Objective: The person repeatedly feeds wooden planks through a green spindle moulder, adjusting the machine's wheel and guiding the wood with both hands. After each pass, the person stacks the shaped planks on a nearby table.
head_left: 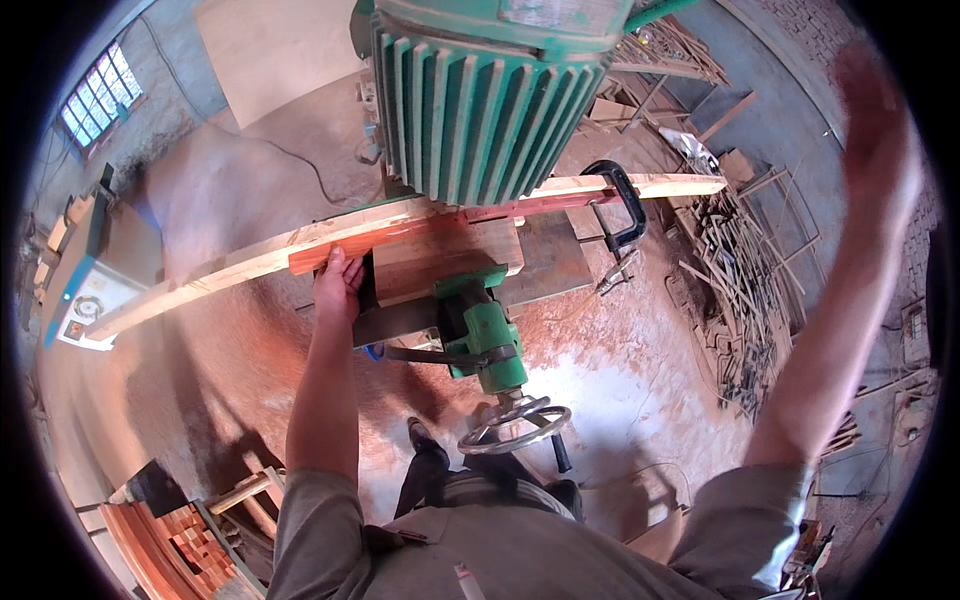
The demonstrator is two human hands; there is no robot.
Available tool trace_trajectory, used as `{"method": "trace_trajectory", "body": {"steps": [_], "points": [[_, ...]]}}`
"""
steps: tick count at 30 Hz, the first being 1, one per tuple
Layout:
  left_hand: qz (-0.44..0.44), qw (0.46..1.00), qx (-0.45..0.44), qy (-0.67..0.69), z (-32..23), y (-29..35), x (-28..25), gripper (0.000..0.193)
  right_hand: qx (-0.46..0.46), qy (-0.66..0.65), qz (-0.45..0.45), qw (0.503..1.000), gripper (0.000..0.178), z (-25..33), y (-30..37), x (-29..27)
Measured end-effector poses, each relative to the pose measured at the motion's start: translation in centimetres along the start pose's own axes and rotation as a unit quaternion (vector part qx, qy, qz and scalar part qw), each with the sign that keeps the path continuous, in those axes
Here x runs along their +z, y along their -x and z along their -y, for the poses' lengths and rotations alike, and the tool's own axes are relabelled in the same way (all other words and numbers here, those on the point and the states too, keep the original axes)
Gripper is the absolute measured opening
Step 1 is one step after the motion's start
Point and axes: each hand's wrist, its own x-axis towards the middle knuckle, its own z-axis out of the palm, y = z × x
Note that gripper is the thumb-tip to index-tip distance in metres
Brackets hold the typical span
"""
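Observation:
My left hand [340, 285] grips the near edge of a reddish wooden strip [318, 257], with its fingers curled at the strip's left end. That strip lies along a long pale wooden beam [225, 262] that crosses the machine. Beside my hand is a brown wooden block [420, 262], against the green clamp [490, 335] with its metal handwheel [515, 425]. Above the strip hangs a finned green motor [475, 110], which hides the tool beneath it. My right hand [872, 115] is raised at the far right, away from the machine; it is dark and smeared, its fingers unclear.
A black C-clamp [628, 205] grips the beam on the right. Piles of thin wood offcuts [745, 290] lie on the right floor. A white and blue box with a dial [95, 300] stands at left, stacked reddish wood pieces [170, 550] at lower left. Sawdust covers the floor.

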Motion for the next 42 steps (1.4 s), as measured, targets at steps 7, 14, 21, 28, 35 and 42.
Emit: {"method": "trace_trajectory", "body": {"steps": [7, 14, 21, 28, 35, 42], "points": [[0.002, 1.000, 0.002, 0.001, 0.2, -0.5, -0.6, 0.037, 0.115, 0.022, 0.484, 0.867, 0.054, -2.9, 33.1, 21.3], [-0.051, 0.999, 0.014, -0.014, -0.5, 0.0, -2.2, 0.038, 0.428, -0.428, 0.328, 0.725, 0.033, -9.9, 34.3, 16.1], [-0.027, 0.997, -0.031, 0.060, -0.2, -0.7, -1.7, 0.033, 0.541, 0.028, 0.140, 0.829, 0.031, -18.7, 41.7, 0.6], [0.017, 0.994, 0.064, 0.086, -10.0, -0.7, -13.0, 0.016, 0.517, 0.001, 0.072, 0.853, 0.027, -11.7, 36.7, 2.4], [-0.132, 0.854, 0.449, -0.229, -22.4, 11.2, -7.4, 0.011, 0.390, -0.165, 0.285, 0.860, 0.030, -4.0, 36.0, 17.4], [-0.002, 0.481, 0.547, -0.685, -12.4, 19.2, -2.2, 0.038, 0.488, -0.421, 0.205, 0.737, 0.036, 3.2, 39.3, 35.1]]}}
